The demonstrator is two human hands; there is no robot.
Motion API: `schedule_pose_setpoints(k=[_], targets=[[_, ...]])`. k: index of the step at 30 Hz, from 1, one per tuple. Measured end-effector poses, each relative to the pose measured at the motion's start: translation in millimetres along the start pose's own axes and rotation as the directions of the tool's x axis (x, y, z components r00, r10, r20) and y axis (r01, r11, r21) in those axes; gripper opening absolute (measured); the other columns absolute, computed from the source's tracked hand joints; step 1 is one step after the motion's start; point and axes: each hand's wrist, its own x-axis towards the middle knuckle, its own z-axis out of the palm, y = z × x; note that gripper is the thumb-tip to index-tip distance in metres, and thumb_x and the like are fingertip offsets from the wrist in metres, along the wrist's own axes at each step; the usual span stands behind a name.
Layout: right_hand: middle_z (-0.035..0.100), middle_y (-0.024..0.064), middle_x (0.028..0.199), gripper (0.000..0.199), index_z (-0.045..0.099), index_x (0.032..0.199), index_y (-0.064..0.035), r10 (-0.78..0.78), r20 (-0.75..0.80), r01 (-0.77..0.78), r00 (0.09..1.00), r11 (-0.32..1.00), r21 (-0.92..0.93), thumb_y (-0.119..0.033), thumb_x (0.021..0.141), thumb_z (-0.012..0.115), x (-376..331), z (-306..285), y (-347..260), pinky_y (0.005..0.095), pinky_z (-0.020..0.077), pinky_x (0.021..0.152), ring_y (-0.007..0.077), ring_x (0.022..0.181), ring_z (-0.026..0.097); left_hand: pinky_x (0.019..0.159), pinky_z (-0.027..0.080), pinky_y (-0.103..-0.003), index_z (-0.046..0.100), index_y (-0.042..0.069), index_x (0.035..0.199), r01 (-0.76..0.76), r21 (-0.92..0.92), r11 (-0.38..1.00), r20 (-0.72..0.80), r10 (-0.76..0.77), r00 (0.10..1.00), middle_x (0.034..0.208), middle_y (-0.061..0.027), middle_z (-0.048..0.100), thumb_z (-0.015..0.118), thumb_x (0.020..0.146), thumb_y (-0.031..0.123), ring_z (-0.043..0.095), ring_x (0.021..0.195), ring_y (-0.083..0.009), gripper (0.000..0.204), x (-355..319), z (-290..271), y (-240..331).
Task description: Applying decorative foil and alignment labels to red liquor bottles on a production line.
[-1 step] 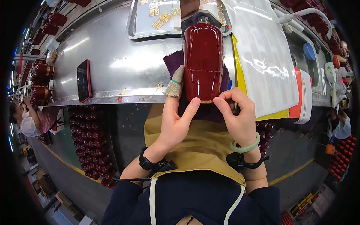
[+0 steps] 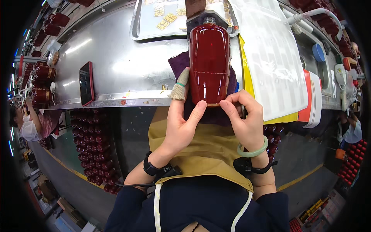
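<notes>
A glossy dark red glass bottle [image 2: 209, 63] lies on a purple cloth [image 2: 178, 64] at the bench's front edge, its clear neck pointing away from me and its base toward me. My left hand [image 2: 180, 125] holds it at the lower left, thumb at the base; a cloth finger cover with a green band [image 2: 180, 86] is on one finger, and the other fingers are partly hidden. At the right corner of the base, my right hand [image 2: 246, 120] grips with curled fingers and thumb tip on the edge. What lies under those curled fingers is hidden.
A metal tray [image 2: 136, 27] with gold decorative pieces [image 2: 170, 17] stands beyond the bottle. White plastic sheets [image 2: 272, 65] over yellow and red ones lie to the right. A phone [image 2: 87, 83] rests at the left. Red bottles [image 2: 92, 150] stand in rows below the bench.
</notes>
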Motion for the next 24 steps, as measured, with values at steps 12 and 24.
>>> schedule_pose_setpoints(k=[12,24], targets=[[0.06,0.0073,0.076,0.017,0.068,0.086,0.0007,-0.004,0.001,0.004,1.0,1.0,-0.017,-0.009,0.092,0.081,0.7,-0.6,-1.6,0.0323,0.04,0.059,0.0171,0.061,0.049,0.129,0.024,-0.04,0.017,-0.004,0.167,0.025,-0.089,0.996,-0.004,-0.025,1.0,0.173,-0.019,0.024,0.058,0.106,0.002,0.028,0.158,-0.027,0.073,-0.6,-1.7,-3.9],[0.06,0.0066,0.075,0.017,0.069,0.087,0.0004,-0.01,0.003,0.01,1.0,1.0,-0.028,-0.01,0.092,0.081,0.6,-1.1,-0.4,0.0316,0.0415,0.059,0.0165,0.063,0.051,0.129,0.024,-0.04,0.018,-0.005,0.166,-0.007,0.003,1.0,-0.004,0.007,1.0,0.173,-0.0202,0.023,0.061,0.103,0.002,0.027,0.159,-0.0275,0.076,-0.1,0.1,-5.2]])
